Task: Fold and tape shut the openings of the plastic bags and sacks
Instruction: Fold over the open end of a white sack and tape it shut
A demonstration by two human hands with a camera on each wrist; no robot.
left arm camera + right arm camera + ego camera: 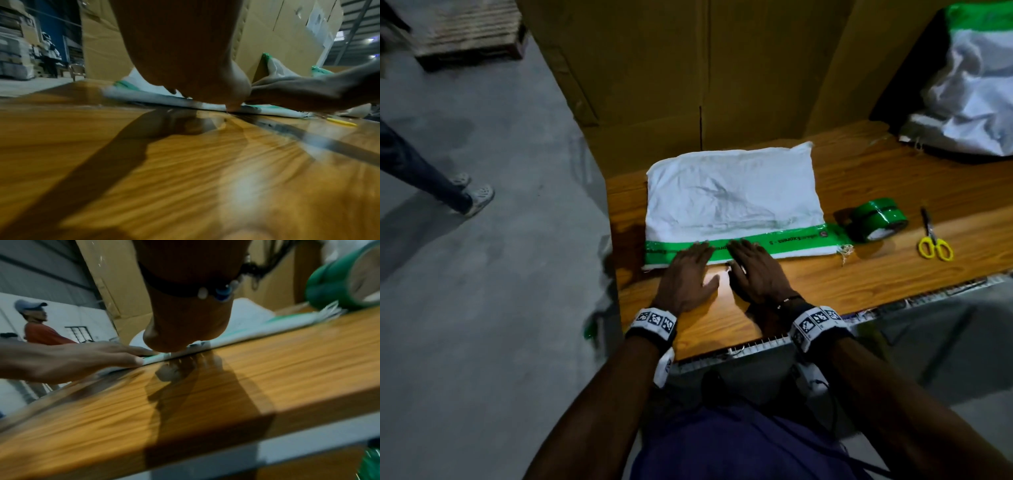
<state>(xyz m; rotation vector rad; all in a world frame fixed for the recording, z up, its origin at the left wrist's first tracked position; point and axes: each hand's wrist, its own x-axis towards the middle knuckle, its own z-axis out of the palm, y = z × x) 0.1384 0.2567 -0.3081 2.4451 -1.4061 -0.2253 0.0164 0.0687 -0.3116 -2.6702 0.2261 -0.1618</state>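
1. Sack (732, 198), white woven plastic, lies flat on the wooden table (893, 274); its folded near edge runs just inside the table's front, leaving a band of bare wood between fold and table edge; its left side sits close to the table's left edge.
2. Green tape strip (791, 240) runs along the folded edge from the left corner to the right corner and on to the tape roll (878, 219); the roll stands just beside the sack's right corner, the strip uncut.
3. Left hand (686, 277) lies flat, fingers straight and spread, gripping nothing; the fingertips press on the tape strip near the middle of the fold, the palm over bare wood.
4. Right hand (756, 270) likewise flat and unclenched, fingers straight on the tape strip, just beside the left hand; thumbs near each other but apart.
5. Scissors (933, 240), yellow-handled, lie on the table right of the roll, apart from it, with bare wood around them.
6. Second sack (969, 89), white with a green top band, sits at the table's far right corner, well apart from the hands.
7. Cardboard boxes (688, 68) stand close behind the table; the first sack's far edge lies close to them.
8. Concrete floor (482, 274) lies bare on the left; another person's legs (431, 178) stand there, well apart from the table.
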